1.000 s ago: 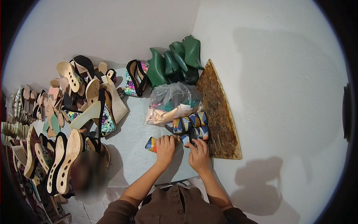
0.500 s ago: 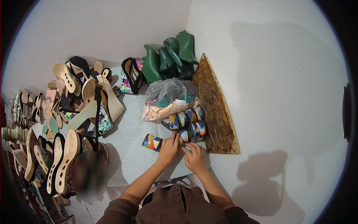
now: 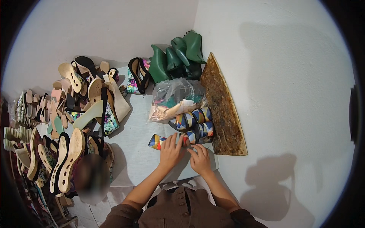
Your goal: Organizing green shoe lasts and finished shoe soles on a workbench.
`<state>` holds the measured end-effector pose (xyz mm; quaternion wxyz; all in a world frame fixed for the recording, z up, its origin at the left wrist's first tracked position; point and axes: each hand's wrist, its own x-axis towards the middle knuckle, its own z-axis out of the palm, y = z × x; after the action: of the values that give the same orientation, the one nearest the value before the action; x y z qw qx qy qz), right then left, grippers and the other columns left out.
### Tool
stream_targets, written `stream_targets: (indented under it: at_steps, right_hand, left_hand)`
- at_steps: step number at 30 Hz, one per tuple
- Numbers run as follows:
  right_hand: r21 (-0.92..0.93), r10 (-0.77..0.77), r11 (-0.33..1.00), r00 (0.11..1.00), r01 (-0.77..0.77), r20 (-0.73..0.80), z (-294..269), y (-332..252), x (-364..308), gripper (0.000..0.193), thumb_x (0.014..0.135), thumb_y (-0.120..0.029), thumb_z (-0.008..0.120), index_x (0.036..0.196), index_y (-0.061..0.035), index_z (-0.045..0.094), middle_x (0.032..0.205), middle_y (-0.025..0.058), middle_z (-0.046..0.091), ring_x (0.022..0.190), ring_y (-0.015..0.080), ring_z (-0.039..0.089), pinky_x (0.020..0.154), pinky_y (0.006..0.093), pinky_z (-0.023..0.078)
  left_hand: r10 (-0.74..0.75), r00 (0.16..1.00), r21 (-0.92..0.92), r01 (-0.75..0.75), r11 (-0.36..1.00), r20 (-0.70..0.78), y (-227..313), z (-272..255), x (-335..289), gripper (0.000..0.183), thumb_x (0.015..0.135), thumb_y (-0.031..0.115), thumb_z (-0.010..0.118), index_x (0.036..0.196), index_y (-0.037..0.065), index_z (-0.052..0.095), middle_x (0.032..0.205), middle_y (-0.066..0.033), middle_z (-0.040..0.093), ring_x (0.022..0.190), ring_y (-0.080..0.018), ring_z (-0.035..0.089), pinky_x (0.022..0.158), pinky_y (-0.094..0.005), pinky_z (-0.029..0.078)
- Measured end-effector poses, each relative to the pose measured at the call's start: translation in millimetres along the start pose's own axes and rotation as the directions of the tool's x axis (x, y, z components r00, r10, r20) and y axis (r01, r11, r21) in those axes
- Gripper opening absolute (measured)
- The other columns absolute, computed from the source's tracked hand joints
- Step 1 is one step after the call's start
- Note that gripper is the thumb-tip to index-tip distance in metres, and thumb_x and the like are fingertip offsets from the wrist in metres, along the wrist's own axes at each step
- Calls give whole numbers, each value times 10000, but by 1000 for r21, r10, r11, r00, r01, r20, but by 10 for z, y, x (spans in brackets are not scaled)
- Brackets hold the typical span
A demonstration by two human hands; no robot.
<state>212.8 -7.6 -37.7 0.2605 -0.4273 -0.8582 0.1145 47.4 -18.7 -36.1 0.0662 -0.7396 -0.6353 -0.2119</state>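
Observation:
On the pale table [image 3: 140, 167] sit several geometric-patterned pieces [image 3: 190, 121] with black edges, like covered shoe heels or uppers. My left hand [image 3: 170, 152] lies over the front ones, its fingers stretched and apart. One patterned piece [image 3: 156, 141] shows on its left side, partly covered by the hand. Another patterned piece [image 3: 189, 138] is at its fingertips on the right. My right hand [image 3: 200, 158] is just in front of this row, fingers slightly bent and apart, with nothing visible in it. Whether its fingertips touch the piece, I cannot tell.
Behind the pieces lies a clear plastic bag [image 3: 176, 97] of beige and green material. Green shoe lasts [image 3: 175, 60] stand at the back. A stained brown board [image 3: 224, 114] leans by the right wall. Wedge shoes [image 3: 110, 114] and wooden-looking soles [image 3: 72, 159] crowd the left.
My left hand has shifted slightly, its fingers more spread over the patterned pieces. The right hand stays almost in place. The whole view has moved a little.

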Motion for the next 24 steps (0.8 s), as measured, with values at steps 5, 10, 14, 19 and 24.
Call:
stream_targets:
  at_steps: [5,10,14,19,24]
  right_hand:
    - [-13,25,1000,1000,-25,9,122,11,13,334,701,-62,569,1032,-77,613,1096,91,528,1108,269,459,907,415,376]
    - [-8,2,1000,1000,-2,24,197,-36,-4,354,698,-58,565,1049,-75,603,1100,90,526,1104,269,461,896,409,386]
    - [49,50,998,998,-47,-48,165,-33,-9,351,700,-36,547,1047,-58,595,1067,104,539,1045,288,494,868,401,409]
    - [149,160,980,961,-128,-224,79,-45,-16,291,706,19,501,976,-16,604,1011,136,557,926,320,520,805,398,426]
    - [138,190,978,938,-156,-289,-73,-16,-63,271,700,37,503,943,-9,612,978,132,558,893,313,522,766,395,426]
  left_hand:
    - [-350,937,115,347,931,10,-241,-167,-253,787,647,246,734,1315,59,364,1275,-227,384,1080,-371,439,941,-398,349]
    - [-462,885,-244,462,853,62,-405,-1,-414,848,547,170,789,1273,37,372,1201,-217,428,1046,-396,446,919,-427,351]
    - [-440,897,-388,391,834,-42,-147,-66,-337,889,526,215,806,1276,39,363,1184,-188,446,1028,-365,443,868,-431,332]
    - [-341,927,-439,244,865,-156,229,138,-136,954,526,276,812,1311,60,315,1160,-150,463,994,-317,436,828,-440,292]
    - [-355,900,-350,257,901,-252,372,402,41,910,594,327,786,1327,78,306,1160,-153,455,995,-314,428,825,-446,283]
